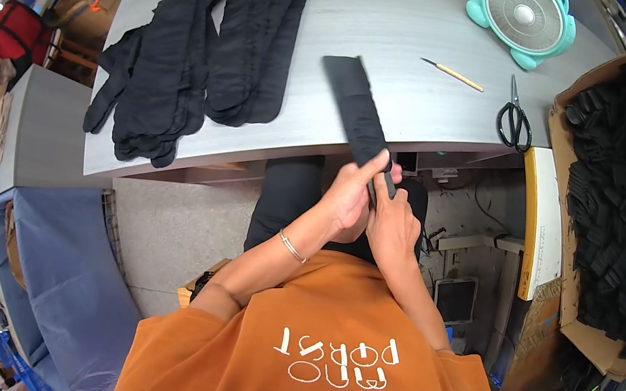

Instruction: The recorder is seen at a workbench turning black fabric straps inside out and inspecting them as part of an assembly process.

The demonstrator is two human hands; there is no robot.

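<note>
A long black fabric strip (355,109) is held in both hands at the table's front edge, its wide end reaching out over the tabletop. My left hand (354,188) is closed round the strip's near part, thumb on top. Close beside it, my right hand (394,222) pinches the narrow near end with its fingers. Part of the strip is hidden by the fingers. Left of the strip, two overlapping stacks of similar black fabric pieces, a left stack (163,75) and a right stack (259,41), lie on the grey table (336,9).
Black-handled scissors (515,123) and a yellow pen-like tool (456,75) lie to the right, below a turquoise fan (523,15). A cardboard box (588,334) full of black fabric pieces stands at the right edge. Blue cloth (62,261) drapes at the left.
</note>
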